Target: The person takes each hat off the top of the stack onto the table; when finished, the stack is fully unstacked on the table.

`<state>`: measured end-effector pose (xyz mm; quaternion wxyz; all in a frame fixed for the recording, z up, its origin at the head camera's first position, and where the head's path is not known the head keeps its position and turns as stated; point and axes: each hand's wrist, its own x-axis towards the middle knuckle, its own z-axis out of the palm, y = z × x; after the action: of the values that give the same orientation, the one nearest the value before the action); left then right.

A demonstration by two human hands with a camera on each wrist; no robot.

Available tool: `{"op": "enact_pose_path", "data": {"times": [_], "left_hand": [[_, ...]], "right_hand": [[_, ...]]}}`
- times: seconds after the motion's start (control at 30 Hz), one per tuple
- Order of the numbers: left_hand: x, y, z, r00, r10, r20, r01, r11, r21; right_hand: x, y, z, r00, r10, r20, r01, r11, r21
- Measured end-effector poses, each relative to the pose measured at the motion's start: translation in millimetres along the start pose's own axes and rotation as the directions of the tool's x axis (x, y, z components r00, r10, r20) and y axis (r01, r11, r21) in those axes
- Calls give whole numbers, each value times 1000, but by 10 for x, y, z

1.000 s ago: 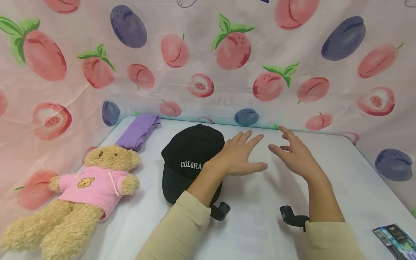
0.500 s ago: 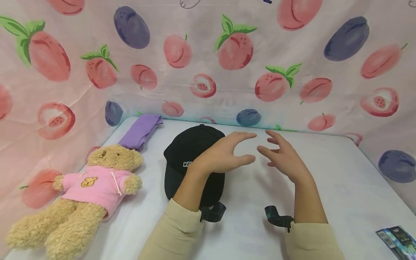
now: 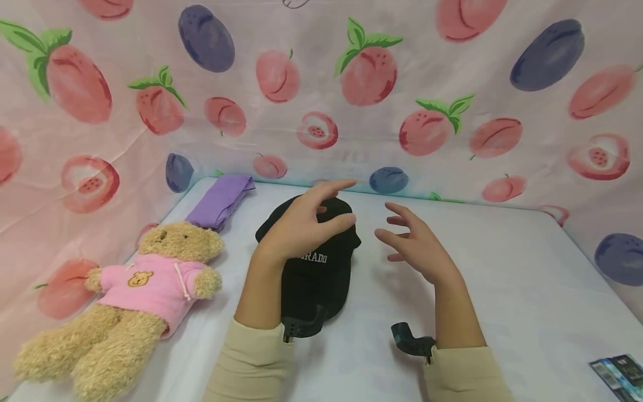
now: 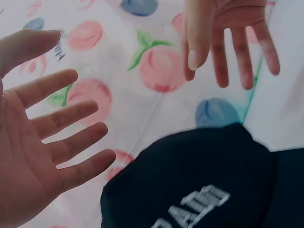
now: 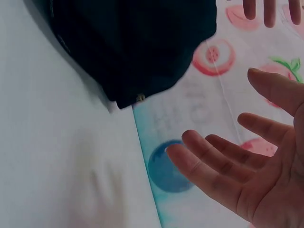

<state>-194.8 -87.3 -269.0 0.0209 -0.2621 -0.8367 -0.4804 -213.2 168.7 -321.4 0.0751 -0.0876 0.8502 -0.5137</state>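
Note:
A black cap [image 3: 321,285] with white lettering, of which "RADO" shows, lies on the white tabletop with its brim towards me. My left hand [image 3: 301,223] is in front of the cap's crown in the head view and hides part of it. Its fingers are extended and apart from the thumb, and nothing is held. To the right of the cap, my right hand [image 3: 417,245] hovers over the table, palm towards the left hand, fingers relaxed and holding nothing. In the left wrist view, the cap [image 4: 190,175] sits below both hands, with a gap to the left fingers [image 4: 80,142].
A teddy bear [image 3: 150,285] in a pink hoodie lies at the left. Behind it is a folded purple cloth [image 3: 221,201]. A printed card or packet [image 3: 620,377] lies at the right front. Fruit-patterned fabric [image 3: 372,134] hangs along the back and sides of the white table [image 3: 517,290].
Both hands have moved left, the left one across the cap's crown. The left fingers, spread wide a second ago, have drawn together. The cap's right side now shows more.

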Motion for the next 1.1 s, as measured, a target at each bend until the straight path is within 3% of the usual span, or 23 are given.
{"op": "enact_pose_path", "data": {"times": [0.17,0.43,0.6,0.77,0.97,1.1], "left_hand": [[-89,-106,-127,996,-26,-80,25,1000,-13],[-234,-264,-302,980,-77,-183,88,994,56],[-333,-378,-476,955,-196,-224,225,968,114],[-445,-484,-582,922,-336,-193,369,913,173],[-474,-559,-574,886,-455,-93,464,858,221],[-466,-590,-535,855,-517,-44,516,836,187]], "right_hand": [[26,-53,116,1000,-4,29,3,1000,19],[61,-97,258,998,-12,69,7,998,60],[84,-94,339,997,20,74,-27,996,88],[115,-98,430,994,52,94,-64,989,130],[129,-99,533,986,118,116,-132,983,125],[149,-103,581,981,148,123,-164,977,138]]}}
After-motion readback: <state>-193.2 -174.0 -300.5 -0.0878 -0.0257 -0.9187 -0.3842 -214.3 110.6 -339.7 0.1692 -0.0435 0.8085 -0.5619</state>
